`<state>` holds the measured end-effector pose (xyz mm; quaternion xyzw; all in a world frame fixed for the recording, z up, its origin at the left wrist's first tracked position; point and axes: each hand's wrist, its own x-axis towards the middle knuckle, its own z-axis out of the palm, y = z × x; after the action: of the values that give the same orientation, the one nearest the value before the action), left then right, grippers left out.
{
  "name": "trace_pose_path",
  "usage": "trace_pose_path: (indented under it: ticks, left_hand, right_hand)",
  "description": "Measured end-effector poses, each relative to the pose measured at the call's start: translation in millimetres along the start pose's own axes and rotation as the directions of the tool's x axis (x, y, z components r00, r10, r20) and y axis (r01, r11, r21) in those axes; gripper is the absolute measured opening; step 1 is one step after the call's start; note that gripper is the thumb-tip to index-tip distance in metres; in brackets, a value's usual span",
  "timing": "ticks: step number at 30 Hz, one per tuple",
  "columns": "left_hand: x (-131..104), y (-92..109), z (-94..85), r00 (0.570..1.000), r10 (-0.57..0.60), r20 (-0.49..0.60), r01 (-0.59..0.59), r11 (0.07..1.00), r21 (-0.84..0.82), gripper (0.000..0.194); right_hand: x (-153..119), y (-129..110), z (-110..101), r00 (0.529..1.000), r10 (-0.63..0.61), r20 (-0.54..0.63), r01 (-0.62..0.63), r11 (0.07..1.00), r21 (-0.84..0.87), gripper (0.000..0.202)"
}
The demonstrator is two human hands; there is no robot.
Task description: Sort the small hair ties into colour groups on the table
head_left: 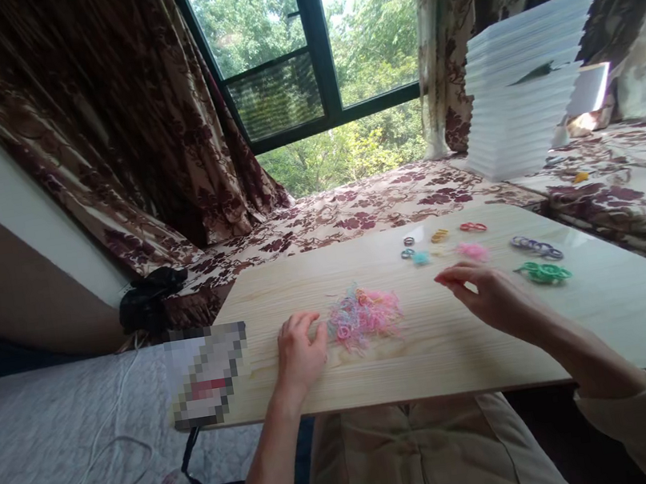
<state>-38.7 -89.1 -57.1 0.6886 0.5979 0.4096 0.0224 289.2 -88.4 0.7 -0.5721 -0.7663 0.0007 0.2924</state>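
Observation:
My left hand (303,352) rests on the wooden table board (269,290), its thumb apart from the curved fingers. Just right of it lies a loose pile of thin pink, blue and pale strands (364,317), like small elastic bands; the thumb is at its edge. My right hand (485,294) is over the board with thumb and fingertips pinched together. Whatever is between those tips is too small to make out. Beyond it are a small pink clump (473,252) and a small turquoise clump (421,258). Green hair ties (544,272) lie to its right.
Purple ties (536,247), red ties (472,227), yellow ties (439,235) and blue-grey rings (408,253) sit toward the board's far side. A blurred flat object (213,376) is at the left edge. A tall white stack (525,90) stands beyond, near the window.

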Motion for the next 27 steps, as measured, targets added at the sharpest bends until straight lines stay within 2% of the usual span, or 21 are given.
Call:
trace_pose_path:
  ticks: [4,9,18,27]
  left_hand:
    - [-1,2,-0.6,1.0,0.0,-0.002,0.0,1.0,0.007,0.018]
    - [-1,3,-1.4,1.0,-0.004,0.006,0.004,1.0,0.009,0.018]
    - [0,4,-1.2,1.0,-0.014,0.008,0.014,1.0,0.016,0.017]
    - [-1,5,-1.7,1.0,-0.012,0.012,0.012,1.0,0.002,0.017]
  right_hand:
    - [3,-22,24,0.991,-0.058,0.118,0.058,0.998,0.008,0.038]
    - [14,-32,39,0.978,-0.038,0.206,0.052,0.996,-0.066,0.047]
    - [52,-33,39,0.929,0.002,0.369,0.042,0.993,-0.113,0.039]
    - [49,-32,34,0.933,-0.024,0.359,0.051,0.996,-0.067,0.026]
